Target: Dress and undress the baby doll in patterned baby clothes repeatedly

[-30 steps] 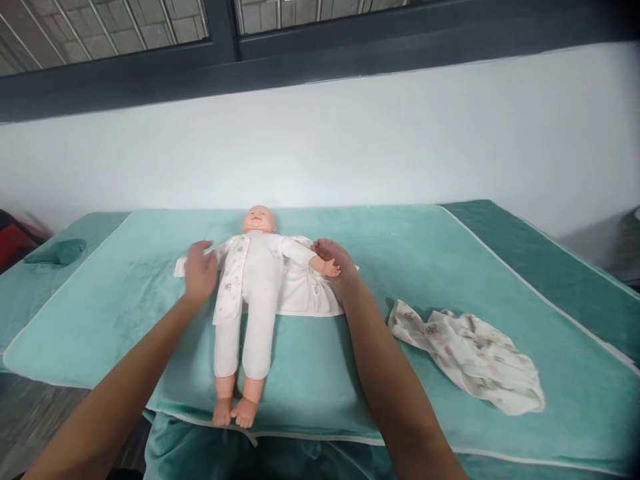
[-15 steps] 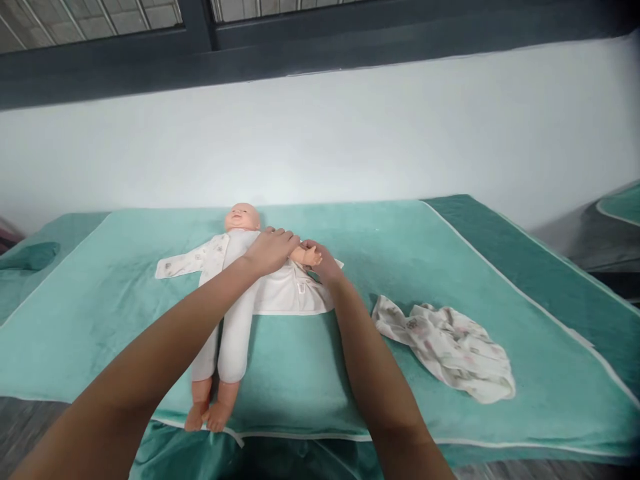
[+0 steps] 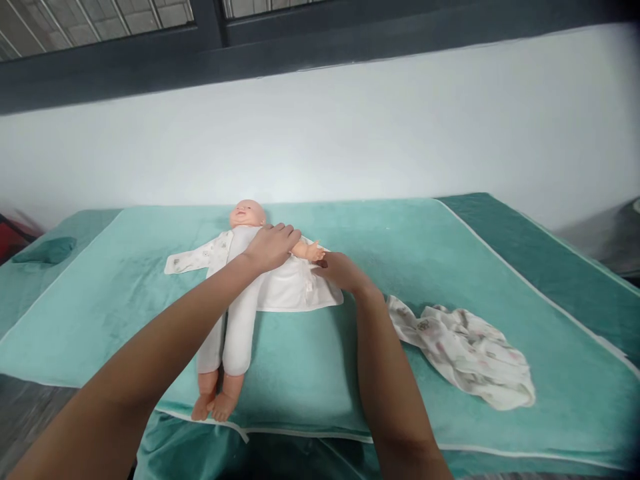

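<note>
A baby doll with a white cloth body lies on its back, head toward the wall. Under it spreads an open white baby shirt; one printed sleeve stretches to the left, and no doll hand shows at its end. The doll's bare forearm points right. My left hand is closed over the upper part of that arm at the doll's shoulder. Just below the doll's hand, my right hand has its fingers curled together on the shirt's right side; its fingertips are partly hidden.
A crumpled printed baby garment lies to the right on the green bed cover. Behind the bed stands a white wall below a dark window frame. A small green pillow lies at far left.
My right hand has shifted from behind the doll's hand to lower right, onto the shirt. My left hand stays on the doll's arm. The camera view has shifted slightly.
</note>
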Demonstrator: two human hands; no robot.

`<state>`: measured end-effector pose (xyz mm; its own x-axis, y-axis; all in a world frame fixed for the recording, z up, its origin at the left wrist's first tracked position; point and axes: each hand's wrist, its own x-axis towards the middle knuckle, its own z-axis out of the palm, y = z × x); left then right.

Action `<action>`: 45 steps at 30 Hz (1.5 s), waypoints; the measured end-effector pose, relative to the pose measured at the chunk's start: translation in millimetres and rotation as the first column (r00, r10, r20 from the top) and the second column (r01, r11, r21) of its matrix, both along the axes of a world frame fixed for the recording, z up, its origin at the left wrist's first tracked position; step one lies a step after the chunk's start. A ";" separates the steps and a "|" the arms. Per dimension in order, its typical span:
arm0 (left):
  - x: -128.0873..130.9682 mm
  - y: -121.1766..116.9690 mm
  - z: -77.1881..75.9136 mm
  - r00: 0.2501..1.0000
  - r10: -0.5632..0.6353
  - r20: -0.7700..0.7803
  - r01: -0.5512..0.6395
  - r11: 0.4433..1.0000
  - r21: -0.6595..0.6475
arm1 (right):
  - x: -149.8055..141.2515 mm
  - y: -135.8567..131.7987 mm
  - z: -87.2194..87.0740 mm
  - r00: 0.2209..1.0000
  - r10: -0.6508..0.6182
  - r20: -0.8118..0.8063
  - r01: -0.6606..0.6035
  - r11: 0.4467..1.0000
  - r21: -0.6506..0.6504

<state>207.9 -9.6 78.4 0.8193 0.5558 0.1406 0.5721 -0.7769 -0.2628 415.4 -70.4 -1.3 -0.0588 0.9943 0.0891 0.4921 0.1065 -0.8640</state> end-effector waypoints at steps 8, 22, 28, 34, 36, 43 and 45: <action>2.9 -0.6 1.7 0.998 0.036 -0.052 -0.031 0.996 0.079 | 3.3 0.7 13.6 0.678 -0.259 -0.688 0.264 0.959 -0.102; 43.0 21.3 -27.0 0.920 0.379 0.101 -0.357 0.916 -0.185 | -36.6 -17.1 24.9 0.512 0.070 -0.856 -0.057 0.997 0.048; 0.7 58.4 -5.4 0.822 0.238 0.517 0.121 0.814 -0.568 | -61.5 -13.3 16.0 0.595 0.276 -0.755 -0.271 0.953 0.135; -60.4 69.8 10.1 0.660 0.353 0.663 0.010 0.879 -0.477 | -85.4 -32.9 23.6 0.552 0.592 -0.586 -0.617 0.764 0.190; -77.4 64.7 8.5 0.606 0.396 0.690 -0.104 0.899 -0.425 | -86.4 -36.2 25.3 0.457 0.688 -0.564 -0.743 0.644 0.183; -97.0 29.0 5.0 0.587 0.612 0.530 -0.339 0.780 -0.526 | -79.3 -31.8 25.3 0.553 0.624 -0.552 -0.673 0.725 0.145; -90.1 19.0 5.5 0.662 0.607 0.441 -0.343 0.768 -0.541 | -82.1 -32.4 25.1 0.678 0.596 -0.431 -0.622 0.777 0.096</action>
<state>117.8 9.5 83.9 0.2577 0.9527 0.1610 0.8201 -0.3038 0.4849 333.4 -102.8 23.8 -0.6238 0.7555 0.2002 -0.0710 0.2004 -0.9771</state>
